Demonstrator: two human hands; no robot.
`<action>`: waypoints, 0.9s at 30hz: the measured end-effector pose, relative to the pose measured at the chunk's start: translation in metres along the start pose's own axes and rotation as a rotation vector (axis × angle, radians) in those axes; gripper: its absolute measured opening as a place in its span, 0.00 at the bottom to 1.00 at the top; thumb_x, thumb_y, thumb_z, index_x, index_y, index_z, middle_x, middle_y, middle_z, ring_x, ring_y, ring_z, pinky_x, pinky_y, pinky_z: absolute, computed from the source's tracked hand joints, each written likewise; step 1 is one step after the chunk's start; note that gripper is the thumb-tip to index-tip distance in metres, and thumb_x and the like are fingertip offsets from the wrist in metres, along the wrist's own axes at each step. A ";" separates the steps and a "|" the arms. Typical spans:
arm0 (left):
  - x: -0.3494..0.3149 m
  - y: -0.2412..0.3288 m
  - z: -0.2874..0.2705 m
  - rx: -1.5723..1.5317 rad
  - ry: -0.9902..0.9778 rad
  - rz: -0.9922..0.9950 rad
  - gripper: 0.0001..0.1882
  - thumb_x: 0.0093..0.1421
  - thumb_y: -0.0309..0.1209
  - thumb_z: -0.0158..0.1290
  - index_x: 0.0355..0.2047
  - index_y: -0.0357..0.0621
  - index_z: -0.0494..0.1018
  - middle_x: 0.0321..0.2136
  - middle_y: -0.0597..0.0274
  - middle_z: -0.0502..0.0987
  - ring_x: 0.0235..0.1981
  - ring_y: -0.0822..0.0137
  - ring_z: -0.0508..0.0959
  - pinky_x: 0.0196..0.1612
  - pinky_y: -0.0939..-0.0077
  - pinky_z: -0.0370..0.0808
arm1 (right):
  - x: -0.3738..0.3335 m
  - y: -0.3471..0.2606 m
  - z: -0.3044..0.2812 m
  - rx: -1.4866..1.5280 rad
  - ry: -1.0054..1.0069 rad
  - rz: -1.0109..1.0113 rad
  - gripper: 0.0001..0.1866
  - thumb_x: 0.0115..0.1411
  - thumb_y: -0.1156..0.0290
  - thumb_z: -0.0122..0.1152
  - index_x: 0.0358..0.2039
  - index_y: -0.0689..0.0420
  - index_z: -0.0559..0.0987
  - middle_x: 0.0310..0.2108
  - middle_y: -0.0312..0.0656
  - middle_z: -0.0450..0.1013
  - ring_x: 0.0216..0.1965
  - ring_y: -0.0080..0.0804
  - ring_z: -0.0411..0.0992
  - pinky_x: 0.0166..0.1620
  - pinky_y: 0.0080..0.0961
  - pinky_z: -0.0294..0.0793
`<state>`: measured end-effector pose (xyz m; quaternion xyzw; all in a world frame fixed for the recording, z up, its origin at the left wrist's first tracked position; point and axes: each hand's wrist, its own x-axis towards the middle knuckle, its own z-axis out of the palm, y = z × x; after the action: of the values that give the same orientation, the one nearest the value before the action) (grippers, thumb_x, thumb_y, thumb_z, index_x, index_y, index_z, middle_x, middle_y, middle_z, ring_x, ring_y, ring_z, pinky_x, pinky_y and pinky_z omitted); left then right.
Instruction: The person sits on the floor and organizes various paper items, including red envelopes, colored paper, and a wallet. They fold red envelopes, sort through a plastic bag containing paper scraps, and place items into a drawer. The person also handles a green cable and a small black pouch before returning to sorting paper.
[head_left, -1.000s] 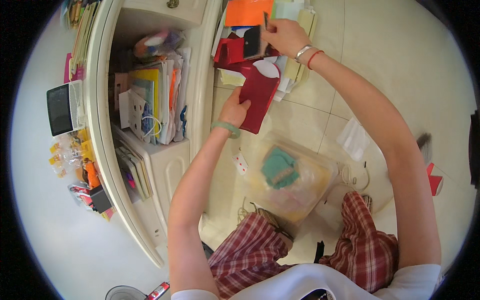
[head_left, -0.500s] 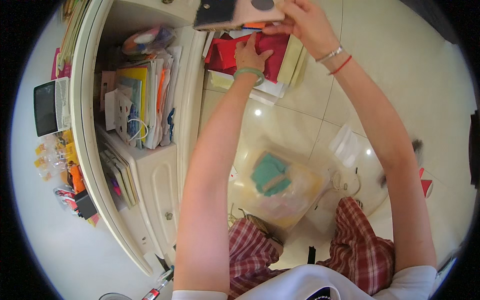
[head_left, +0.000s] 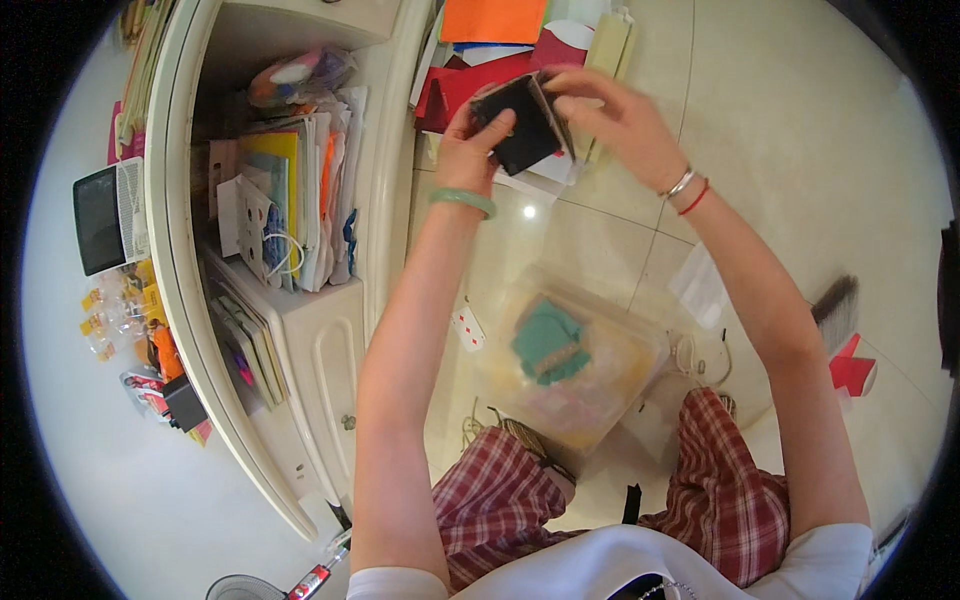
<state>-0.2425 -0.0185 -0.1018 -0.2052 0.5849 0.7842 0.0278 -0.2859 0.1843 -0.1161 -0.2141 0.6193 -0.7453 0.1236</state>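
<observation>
Grasping black case [head_left: 528, 135] with left hand [head_left: 472, 146]; cannot tell grasp of blurred right hand [head_left: 625, 118]. Might drop case onto red papers [head_left: 480, 80] by loosening hold.

Left hand [head_left: 468, 145]: fingers partly hidden behind black case [head_left: 527, 138]. Right hand [head_left: 618, 125]: blurred; grip unclear. Red papers [head_left: 440, 100], floor [head_left: 800, 180], along cabinet [head_left: 388, 200] edge: partly covered by black case. Orange sheet [head_left: 490, 20]: cut by top edge. Plastic box [head_left: 640, 378]: contents indistinct. Round mesh object [head_left: 243, 589]: cut by bottom edge.
</observation>
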 end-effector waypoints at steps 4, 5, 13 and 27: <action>-0.015 -0.001 0.016 -0.300 0.016 -0.130 0.21 0.61 0.29 0.57 0.54 0.50 0.68 0.44 0.66 0.74 0.44 0.69 0.75 0.47 0.71 0.74 | -0.022 0.004 0.029 -0.649 0.026 -0.380 0.16 0.59 0.71 0.54 0.48 0.58 0.75 0.55 0.45 0.70 0.58 0.45 0.64 0.60 0.39 0.62; -0.017 0.001 0.018 -0.407 0.013 -0.192 0.21 0.61 0.29 0.56 0.55 0.50 0.67 0.44 0.65 0.74 0.45 0.69 0.75 0.47 0.71 0.74 | -0.024 0.008 0.029 -0.659 0.006 -0.394 0.15 0.59 0.72 0.53 0.47 0.58 0.75 0.55 0.44 0.70 0.58 0.44 0.64 0.60 0.39 0.62; 0.001 -0.016 0.002 -0.192 0.240 -0.004 0.18 0.59 0.24 0.57 0.50 0.41 0.69 0.44 0.58 0.76 0.45 0.63 0.76 0.49 0.67 0.75 | -0.055 -0.009 0.001 -0.388 0.014 -0.242 0.10 0.58 0.79 0.49 0.36 0.59 0.79 0.44 0.42 0.76 0.48 0.38 0.73 0.50 0.33 0.72; 0.041 0.002 -0.041 0.264 0.511 0.139 0.21 0.62 0.29 0.55 0.55 0.49 0.68 0.48 0.60 0.74 0.45 0.66 0.75 0.47 0.70 0.75 | -0.122 0.002 -0.018 -0.146 -0.046 0.373 0.11 0.60 0.79 0.45 0.34 0.60 0.78 0.29 0.39 0.77 0.27 0.22 0.75 0.32 0.21 0.73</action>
<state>-0.2685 -0.0655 -0.1238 -0.3499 0.6828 0.6242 -0.1478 -0.1874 0.2549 -0.1408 -0.1210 0.6977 -0.6574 0.2577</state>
